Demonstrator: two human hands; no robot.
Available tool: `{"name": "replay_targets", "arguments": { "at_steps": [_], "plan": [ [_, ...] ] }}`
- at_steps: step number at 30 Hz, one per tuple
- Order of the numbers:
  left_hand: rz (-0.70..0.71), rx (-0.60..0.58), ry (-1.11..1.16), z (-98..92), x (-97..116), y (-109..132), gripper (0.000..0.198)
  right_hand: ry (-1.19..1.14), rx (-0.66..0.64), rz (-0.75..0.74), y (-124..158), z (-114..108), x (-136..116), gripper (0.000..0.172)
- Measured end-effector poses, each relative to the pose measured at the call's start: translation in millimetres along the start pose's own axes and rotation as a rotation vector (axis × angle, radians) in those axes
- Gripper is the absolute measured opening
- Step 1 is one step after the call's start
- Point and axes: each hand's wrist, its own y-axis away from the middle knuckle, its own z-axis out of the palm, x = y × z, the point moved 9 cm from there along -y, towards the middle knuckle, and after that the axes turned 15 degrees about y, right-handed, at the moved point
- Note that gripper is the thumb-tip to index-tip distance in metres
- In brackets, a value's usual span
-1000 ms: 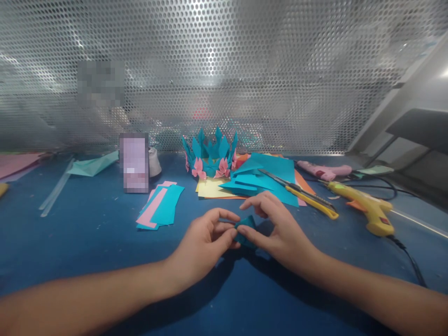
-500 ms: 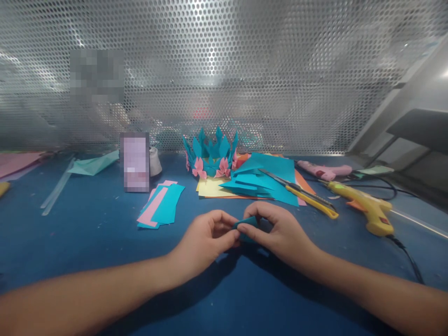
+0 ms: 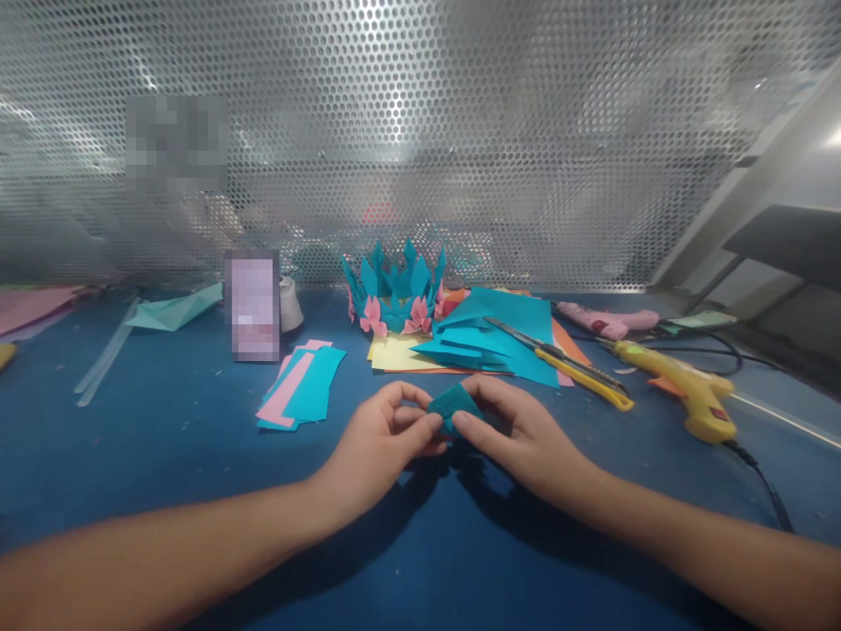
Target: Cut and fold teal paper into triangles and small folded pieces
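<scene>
A small folded piece of teal paper (image 3: 455, 403) is held up between both hands, just above the blue table. My left hand (image 3: 387, 438) is closed, pinching its left edge between thumb and fingers. From the other side, my right hand (image 3: 519, 429) grips it too, the thumb pressed on its front face and the fingers behind. The fingertips behind the paper are partly hidden. Beyond the hands stands a teal paper crown (image 3: 394, 289) with pointed folded petals and pink folded flowers around its base.
Teal sheets (image 3: 526, 324) lie on other coloured paper, with a yellow utility knife (image 3: 571, 372) on top. At right are a yellow glue gun (image 3: 689, 386) with its cord and a pink glue gun (image 3: 611, 322). Teal and pink strips (image 3: 315, 386) lie at left, clear glue sticks (image 3: 109, 350) farther left.
The folded teal paper has been turned between my fingers, so a wider, pointed face now shows. Both hands still hold it in nearly the same place.
</scene>
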Motion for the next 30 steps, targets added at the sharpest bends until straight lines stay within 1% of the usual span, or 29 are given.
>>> {"name": "replay_targets", "arguments": {
  "at_steps": [3,6,9,11,12,13,15,16,18,19,21,26,30],
  "plan": [
    [-0.025,-0.021,-0.044,0.4,-4,-1,0.035,0.068,-0.009,-0.028,0,1,-2,0.015],
    [-0.036,-0.045,-0.049,2.7,-6,-1,0.036,0.088,-0.01,-0.081,0,1,-8,0.016],
    [-0.052,-0.074,-0.037,6.6,-6,-1,0.039,0.059,-0.041,-0.065,-1,5,-6,0.018],
    [-0.056,-0.07,-0.023,7.1,-5,0,0.039,-0.016,-0.041,-0.044,-1,7,-2,0.014],
    [-0.05,-0.06,-0.011,6.7,-3,0,0.038,-0.056,-0.013,-0.044,-2,5,0,0.01],
    [-0.041,-0.05,0.003,6.1,-1,0,0.037,-0.083,0.037,-0.054,-2,2,0,0.012],
    [-0.029,-0.036,0.028,5.8,3,1,0.033,-0.069,0.183,-0.101,0,-11,0,0.022],
    [-0.028,-0.035,0.037,6.0,4,1,0.032,-0.022,0.245,-0.136,2,-17,-3,0.021],
    [-0.037,-0.037,0.042,6.9,5,1,0.031,0.1,0.306,-0.216,6,-23,-10,0.01],
    [-0.041,-0.039,0.04,7.1,5,1,0.03,0.151,0.31,-0.257,7,-24,-15,0.008],
    [-0.045,-0.049,0.03,7.7,4,1,0.029,0.217,0.292,-0.314,8,-23,-21,0.012],
    [-0.041,-0.075,-0.005,7.6,1,-1,0.028,0.239,0.273,-0.303,6,-21,-20,0.013],
    [-0.041,-0.07,-0.015,6.9,2,-1,0.03,0.292,0.255,-0.349,6,-19,-22,0.013]
  ]
}}
